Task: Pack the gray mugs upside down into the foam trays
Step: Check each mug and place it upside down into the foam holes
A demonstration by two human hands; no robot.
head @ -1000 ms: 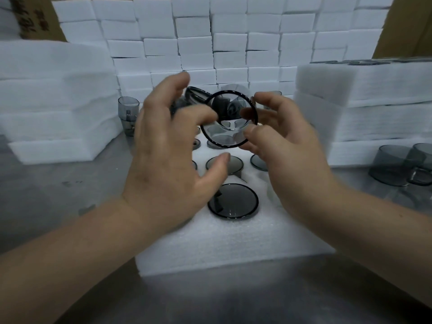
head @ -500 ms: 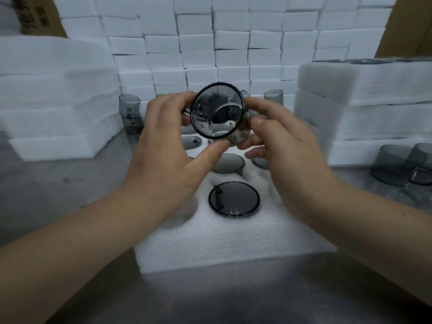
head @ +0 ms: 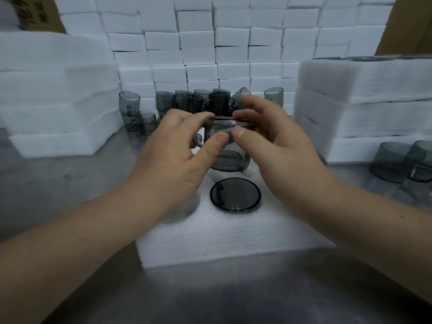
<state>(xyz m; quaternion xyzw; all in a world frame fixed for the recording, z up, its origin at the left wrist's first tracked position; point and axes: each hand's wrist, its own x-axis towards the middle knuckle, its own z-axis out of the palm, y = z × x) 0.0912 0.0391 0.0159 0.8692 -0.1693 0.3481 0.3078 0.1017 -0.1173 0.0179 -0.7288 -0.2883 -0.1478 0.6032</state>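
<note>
I hold one translucent gray mug [head: 230,157] in both hands above the white foam tray [head: 224,232]. My left hand [head: 177,157] and my right hand [head: 273,146] pinch it near its upper end, thumbs toward me. The mug's handle shows at its left side. The mug is blurred, and I cannot tell which end is up. Just below it, an upside-down mug [head: 235,194] sits in a tray pocket, its round dark base showing. An unfilled pocket lies in shadow under my left hand.
A cluster of loose gray mugs [head: 198,101] stands behind the tray, with more mugs [head: 133,111] at the back left and two mugs [head: 404,161] at the right edge. Stacked foam slabs [head: 53,97] flank both sides. White foam blocks [head: 233,43] wall the back.
The mug has turned from facing me end-on to showing its side and has come down toward the tray. Both hands dropped with it, and the camera tilted, bringing the back mugs into view.
</note>
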